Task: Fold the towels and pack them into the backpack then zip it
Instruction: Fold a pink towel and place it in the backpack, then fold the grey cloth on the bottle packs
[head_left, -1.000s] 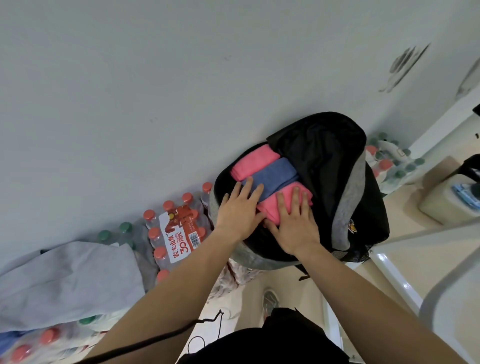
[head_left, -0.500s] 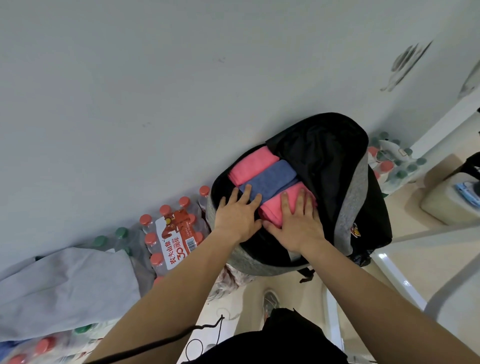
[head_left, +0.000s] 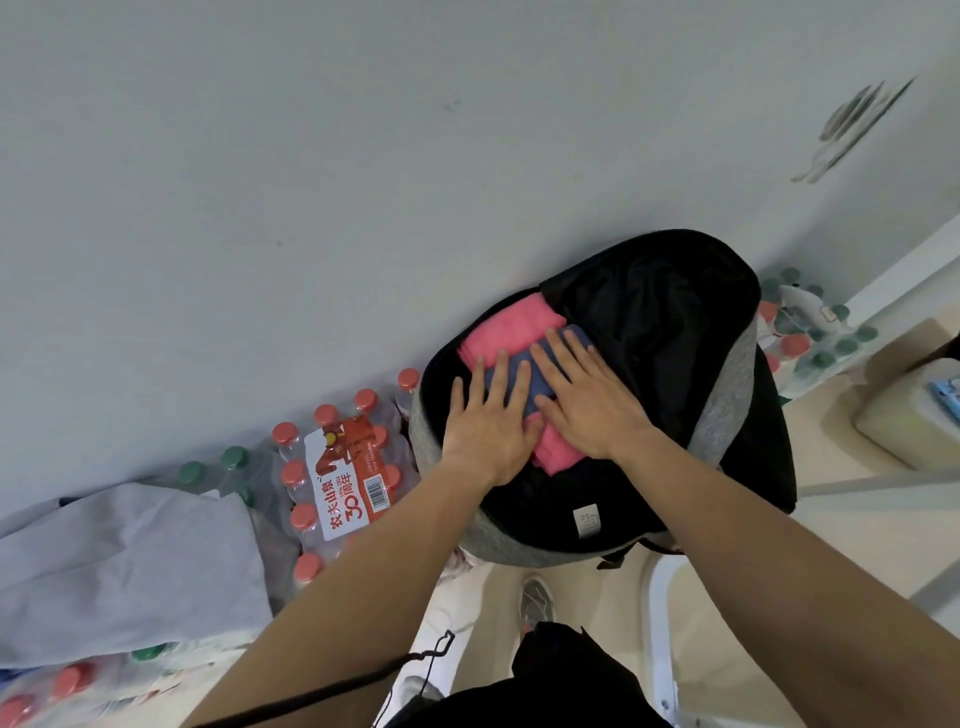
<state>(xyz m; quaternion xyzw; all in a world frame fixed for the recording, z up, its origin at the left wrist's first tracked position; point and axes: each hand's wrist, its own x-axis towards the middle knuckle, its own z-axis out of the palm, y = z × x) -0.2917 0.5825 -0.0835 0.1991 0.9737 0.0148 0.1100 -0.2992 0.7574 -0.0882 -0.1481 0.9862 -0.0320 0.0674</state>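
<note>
Left hand (head_left: 488, 423) and right hand (head_left: 589, 402), both flat and unclenched, on the folded towels (head_left: 503, 331) inside the open backpack (head_left: 724, 402).

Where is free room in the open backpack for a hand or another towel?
Bare lining between the near pink towel and the backpack's near rim, around the white label. Crowded: the far pink towel, blue towel, left hand and right hand fill the middle; bottle pack crowds its left side.

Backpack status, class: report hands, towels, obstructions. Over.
Left hand and right hand open, flat on towels. Towels inside backpack, unzipped. Nothing blocking the opening.
</note>
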